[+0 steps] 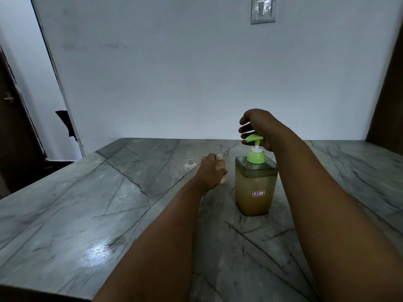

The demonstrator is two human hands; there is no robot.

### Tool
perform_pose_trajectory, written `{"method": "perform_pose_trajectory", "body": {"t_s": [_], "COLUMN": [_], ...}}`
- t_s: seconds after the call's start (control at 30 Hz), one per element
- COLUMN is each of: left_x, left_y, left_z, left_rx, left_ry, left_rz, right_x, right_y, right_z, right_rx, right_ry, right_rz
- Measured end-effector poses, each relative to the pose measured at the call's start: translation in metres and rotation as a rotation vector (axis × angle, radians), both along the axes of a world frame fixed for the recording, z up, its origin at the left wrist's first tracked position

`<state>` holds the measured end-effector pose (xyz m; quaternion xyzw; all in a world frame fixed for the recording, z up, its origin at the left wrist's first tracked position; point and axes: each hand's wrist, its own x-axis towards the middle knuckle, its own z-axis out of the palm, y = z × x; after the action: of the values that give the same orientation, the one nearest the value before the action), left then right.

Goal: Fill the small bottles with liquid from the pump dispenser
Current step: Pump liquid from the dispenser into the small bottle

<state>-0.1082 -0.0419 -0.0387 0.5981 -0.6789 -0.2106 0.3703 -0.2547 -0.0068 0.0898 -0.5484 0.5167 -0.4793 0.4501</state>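
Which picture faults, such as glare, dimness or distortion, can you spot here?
Head view: dim, bluish light overall; a bright glare patch on the marble table; wide-angle bending of the door frame at left; slight blur on the right hand over the pump dispenser.

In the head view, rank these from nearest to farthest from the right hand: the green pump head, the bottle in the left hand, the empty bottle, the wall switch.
1. Green pump head, right under the right hand.
2. Held bottle, in the left hand, left of the dispenser.
3. Empty bottle, farther left on the table.
4. Wall switch, high above.
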Motion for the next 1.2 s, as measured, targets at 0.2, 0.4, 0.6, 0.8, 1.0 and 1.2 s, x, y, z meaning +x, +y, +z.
{"method": "perform_pose_trajectory", "body": {"t_s": [0.2, 0.4, 0.6, 0.8, 1.0, 1.2], "left_x": [-0.001, 0.000, 0.009, 0.053, 0.072, 0.079], "left_y": [-0.007, -0.003, 0.016, 0.020, 0.020, 0.018], "left_z": [-0.007, -0.006, 0.039, 0.053, 0.036, 0.026], "left_rx": [-0.062, -0.093, -0.336, -0.227, 0.202, 0.281], "left_ry": [0.051, 0.094, 0.413, 0.499, 0.182, 0.085], "left_rz": [-0.036, -0.036, 0.032, 0.081, -0.016, 0.042], "right_x": [0.000, 0.000, -0.001, -0.001, -0.002, -0.002], "right_y": [-0.002, -0.002, -0.002, -0.002, 0.000, 0.000], "right_z": [-0.001, -0.001, -0.001, 0.000, 0.001, 0.001], "right_rx": [-0.005, 0.004, 0.014, 0.020, 0.035, 0.047], "right_ry": [0.005, 0.011, 0.043, 0.081, 0.085, 0.093], "right_rz": [0.002, 0.004, 0.002, 0.004, 0.011, 0.005]}}
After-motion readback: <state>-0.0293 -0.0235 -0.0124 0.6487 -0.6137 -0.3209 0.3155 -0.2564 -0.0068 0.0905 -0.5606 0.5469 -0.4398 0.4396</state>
